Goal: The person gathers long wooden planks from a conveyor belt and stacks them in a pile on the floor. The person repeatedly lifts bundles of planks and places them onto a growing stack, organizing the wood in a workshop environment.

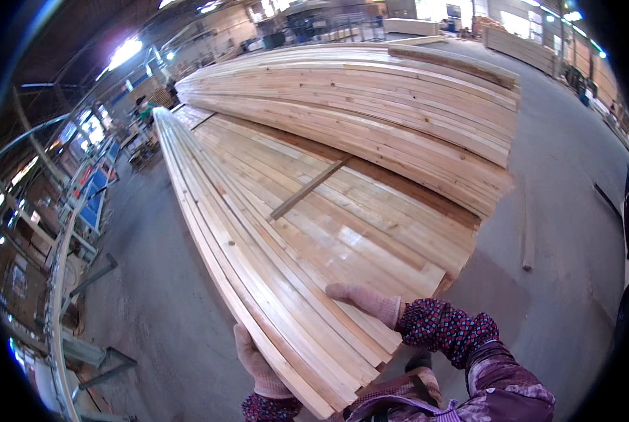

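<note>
Long pale wooden boards (pixel 286 309) lie side by side in a raised row along the left of a lumber stack. In a pink glove, my left hand (pixel 257 366) is against the outer side of the leftmost board (pixel 258 320), near its close end. Most of its fingers are hidden by the wood. My right hand (pixel 365 301), gloved too, lies across the right side of this row with fingers stretched out. To its right spreads a lower flat layer of boards (pixel 371 239). A thin wooden strip (pixel 309 188) lies crosswise on that layer.
A taller pile of boards (pixel 357 105) rises along the stack's far right side. On the floor at right lies a loose timber piece (pixel 527 232). Metal framework with blue panels (pixel 93 200) runs along the left. A person in green (pixel 144 109) is at the stack's far end.
</note>
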Motion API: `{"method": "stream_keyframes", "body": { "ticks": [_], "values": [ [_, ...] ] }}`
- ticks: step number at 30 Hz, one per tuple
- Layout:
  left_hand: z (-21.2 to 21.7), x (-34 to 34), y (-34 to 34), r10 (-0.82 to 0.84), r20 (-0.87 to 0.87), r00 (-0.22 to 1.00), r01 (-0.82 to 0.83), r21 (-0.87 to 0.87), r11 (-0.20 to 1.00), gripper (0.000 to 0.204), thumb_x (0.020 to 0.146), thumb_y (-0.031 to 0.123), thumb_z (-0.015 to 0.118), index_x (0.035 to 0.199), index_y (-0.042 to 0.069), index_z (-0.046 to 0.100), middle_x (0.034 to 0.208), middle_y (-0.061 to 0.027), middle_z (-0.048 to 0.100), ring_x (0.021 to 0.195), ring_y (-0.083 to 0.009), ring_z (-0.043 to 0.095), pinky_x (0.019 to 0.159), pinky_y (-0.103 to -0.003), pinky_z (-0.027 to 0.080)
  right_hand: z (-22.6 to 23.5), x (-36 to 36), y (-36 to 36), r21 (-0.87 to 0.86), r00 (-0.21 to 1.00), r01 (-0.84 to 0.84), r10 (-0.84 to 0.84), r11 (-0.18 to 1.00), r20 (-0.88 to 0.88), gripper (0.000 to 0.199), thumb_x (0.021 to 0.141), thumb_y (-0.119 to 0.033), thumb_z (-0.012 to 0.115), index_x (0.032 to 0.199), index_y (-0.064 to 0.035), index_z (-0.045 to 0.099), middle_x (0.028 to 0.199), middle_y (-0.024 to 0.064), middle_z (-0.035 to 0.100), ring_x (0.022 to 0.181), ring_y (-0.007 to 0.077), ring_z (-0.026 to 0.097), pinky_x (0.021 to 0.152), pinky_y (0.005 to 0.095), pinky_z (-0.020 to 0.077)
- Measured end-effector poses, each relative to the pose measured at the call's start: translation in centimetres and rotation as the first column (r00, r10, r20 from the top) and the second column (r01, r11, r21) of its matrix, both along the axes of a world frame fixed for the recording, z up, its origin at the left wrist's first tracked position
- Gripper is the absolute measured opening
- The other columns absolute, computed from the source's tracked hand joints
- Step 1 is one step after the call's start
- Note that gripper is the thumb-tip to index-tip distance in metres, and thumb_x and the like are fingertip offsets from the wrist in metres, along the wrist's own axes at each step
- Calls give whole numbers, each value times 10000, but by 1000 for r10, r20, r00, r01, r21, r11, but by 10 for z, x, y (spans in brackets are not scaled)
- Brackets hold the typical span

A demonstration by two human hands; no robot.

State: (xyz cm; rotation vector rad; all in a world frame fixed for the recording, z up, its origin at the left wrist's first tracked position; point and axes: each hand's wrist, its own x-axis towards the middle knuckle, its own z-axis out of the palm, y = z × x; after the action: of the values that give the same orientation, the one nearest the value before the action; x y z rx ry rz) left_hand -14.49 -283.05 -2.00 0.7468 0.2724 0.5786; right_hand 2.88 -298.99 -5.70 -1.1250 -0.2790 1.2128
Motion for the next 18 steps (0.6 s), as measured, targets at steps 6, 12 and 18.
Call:
{"method": "stream_keyframes", "body": {
  "ticks": [6,12,18],
  "values": [
    [18,46,-38,92,23,996,-91,-26,996,642,1006,508,462,1408,6,463,1337,-182,572,1204,-320,573,1054,-451,464,4,46,-24,76,990,48,-58,996,128,388,984,-363,574,1142,-24,674,1106,40,682,1008,115,621,941,288,490],
    [33,48,-32,32,6,999,-32,61,998,680,997,533,470,1439,18,423,1342,-200,560,1192,-332,584,1020,-441,503,49,53,-25,92,999,48,-49,995,9,333,933,-324,615,1080,-33,682,971,69,728,787,151,689,751,314,582],
    [89,106,-74,-155,52,987,152,51,987,888,893,680,522,1484,37,361,1413,-201,492,1274,-337,509,1088,-458,433,125,95,-73,40,950,144,-127,989,-285,351,933,-253,627,1144,27,647,1023,159,733,814,205,725,770,321,610]
  ]
}}
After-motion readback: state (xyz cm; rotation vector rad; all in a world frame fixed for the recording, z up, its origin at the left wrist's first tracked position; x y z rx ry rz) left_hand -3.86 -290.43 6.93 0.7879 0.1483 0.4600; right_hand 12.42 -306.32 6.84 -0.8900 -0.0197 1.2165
